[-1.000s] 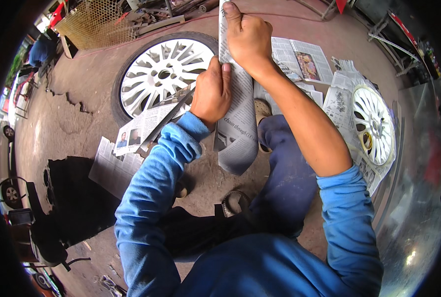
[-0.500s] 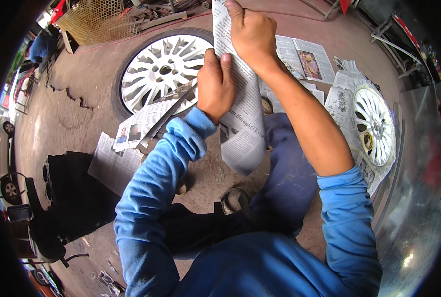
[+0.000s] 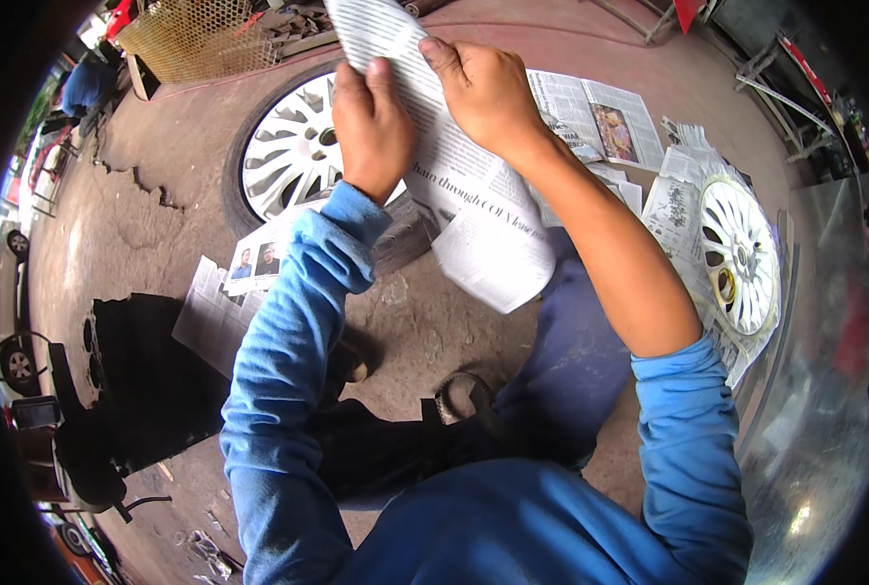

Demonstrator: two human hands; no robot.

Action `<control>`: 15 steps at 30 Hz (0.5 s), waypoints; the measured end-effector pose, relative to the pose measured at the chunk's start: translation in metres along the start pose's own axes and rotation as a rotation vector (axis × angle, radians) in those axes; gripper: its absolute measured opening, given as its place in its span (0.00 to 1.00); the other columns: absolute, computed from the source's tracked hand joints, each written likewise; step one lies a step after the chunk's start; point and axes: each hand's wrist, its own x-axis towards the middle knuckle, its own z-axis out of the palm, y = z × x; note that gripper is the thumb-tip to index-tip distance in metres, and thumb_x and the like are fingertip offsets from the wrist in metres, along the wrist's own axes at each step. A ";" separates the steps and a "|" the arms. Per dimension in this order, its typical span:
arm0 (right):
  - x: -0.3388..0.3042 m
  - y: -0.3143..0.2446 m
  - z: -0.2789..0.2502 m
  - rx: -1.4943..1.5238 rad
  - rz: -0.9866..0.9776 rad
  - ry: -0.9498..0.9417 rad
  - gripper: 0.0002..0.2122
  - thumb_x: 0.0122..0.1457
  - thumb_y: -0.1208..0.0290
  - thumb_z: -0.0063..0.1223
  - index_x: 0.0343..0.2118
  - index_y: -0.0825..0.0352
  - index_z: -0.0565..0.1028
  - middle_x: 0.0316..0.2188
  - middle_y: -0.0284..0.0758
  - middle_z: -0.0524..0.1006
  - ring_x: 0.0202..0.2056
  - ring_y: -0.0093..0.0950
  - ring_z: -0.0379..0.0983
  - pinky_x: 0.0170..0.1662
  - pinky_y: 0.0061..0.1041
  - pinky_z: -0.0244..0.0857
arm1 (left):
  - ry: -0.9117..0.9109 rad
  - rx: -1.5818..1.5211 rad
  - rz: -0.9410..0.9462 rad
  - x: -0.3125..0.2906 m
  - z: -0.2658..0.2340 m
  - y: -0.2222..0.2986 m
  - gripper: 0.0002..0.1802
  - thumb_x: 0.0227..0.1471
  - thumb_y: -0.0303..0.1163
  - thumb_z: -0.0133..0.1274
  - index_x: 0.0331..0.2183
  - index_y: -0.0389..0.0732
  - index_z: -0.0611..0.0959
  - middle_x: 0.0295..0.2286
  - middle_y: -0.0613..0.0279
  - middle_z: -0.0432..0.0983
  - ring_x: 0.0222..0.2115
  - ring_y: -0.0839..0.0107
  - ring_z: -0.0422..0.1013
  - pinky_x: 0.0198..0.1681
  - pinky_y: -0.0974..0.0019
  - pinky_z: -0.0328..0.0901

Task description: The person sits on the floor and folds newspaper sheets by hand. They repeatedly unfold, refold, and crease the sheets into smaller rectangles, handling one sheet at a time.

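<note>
Between my two hands a folded sheet of newspaper (image 3: 474, 210) is stretched, slanting from upper left to lower right, its lower end hanging loose above the floor. My left hand (image 3: 374, 132) grips its left edge, thumb on top. My right hand (image 3: 491, 97) pinches the opposite edge, thumb pressed on the paper. Just behind my left hand lies a tyre with a white multi-spoke wheel (image 3: 276, 161), partly covered by that hand and the held paper. More newspaper (image 3: 222, 312) lies beside the tyre, under and left of my left forearm.
At right, a white multi-spoke wheel cover (image 3: 747, 258) lies on newspaper sheets (image 3: 683, 200). More sheets (image 3: 605, 122) spread on the floor beyond my right hand. A black panel (image 3: 152, 380) lies at left; wire mesh (image 3: 200, 44) stands at the back. A person (image 3: 85, 88) is far left.
Both hands have shifted, the left one up and leftward, the right one slightly down. The held newspaper has swung from nearly upright to a slant, and its lower end has moved right.
</note>
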 end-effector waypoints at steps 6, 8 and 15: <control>-0.005 -0.004 0.000 -0.025 -0.056 -0.096 0.21 0.55 0.57 0.46 0.17 0.72 0.71 0.13 0.48 0.69 0.19 0.44 0.70 0.22 0.36 0.62 | 0.020 -0.113 -0.096 0.022 -0.019 -0.005 0.16 0.58 0.36 0.38 0.38 0.30 0.71 0.31 0.59 0.72 0.29 0.76 0.66 0.33 0.73 0.62; -0.005 -0.003 0.002 -0.008 -0.047 -0.058 0.21 0.55 0.56 0.47 0.16 0.73 0.69 0.12 0.48 0.67 0.17 0.45 0.66 0.20 0.35 0.59 | -0.011 -0.291 -0.278 0.020 -0.016 -0.006 0.17 0.58 0.36 0.39 0.39 0.30 0.71 0.31 0.59 0.72 0.29 0.75 0.66 0.34 0.72 0.62; -0.004 0.013 -0.001 0.267 0.315 -0.375 0.18 0.54 0.58 0.49 0.24 0.73 0.74 0.17 0.48 0.72 0.23 0.38 0.72 0.29 0.32 0.63 | -0.039 -0.158 -0.296 0.020 -0.022 -0.012 0.18 0.57 0.35 0.41 0.41 0.28 0.70 0.36 0.57 0.72 0.34 0.75 0.67 0.38 0.73 0.62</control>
